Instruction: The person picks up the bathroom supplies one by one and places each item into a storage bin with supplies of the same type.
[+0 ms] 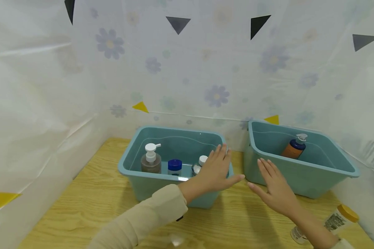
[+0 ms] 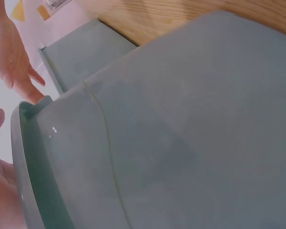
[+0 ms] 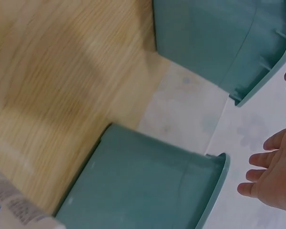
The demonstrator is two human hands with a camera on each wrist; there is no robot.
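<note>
My left hand [image 1: 216, 171] is over the right end of a teal bin [image 1: 171, 188], its fingers straight and holding nothing. Inside that bin stand a pump bottle [image 1: 151, 160], a blue-capped container [image 1: 175, 167] and a white-capped bottle [image 1: 202, 160], partly hidden behind the hand. My right hand [image 1: 275, 190], fingers extended, hovers in front of a second teal bin [image 1: 299, 174] and grips nothing. An orange bottle with a dark blue top and pump [image 1: 293, 148] leans inside this second bin. In the right wrist view, the right hand [image 3: 274, 169] shows spread fingers.
At the table's right lie a white bottle with a yellow cap [image 1: 341, 218] and a small clear bottle [image 1: 298, 235], partly behind my right forearm. A flower-patterned sheet [image 1: 187, 69] hangs behind the wooden table [image 1: 90, 193]. A narrow gap separates the bins.
</note>
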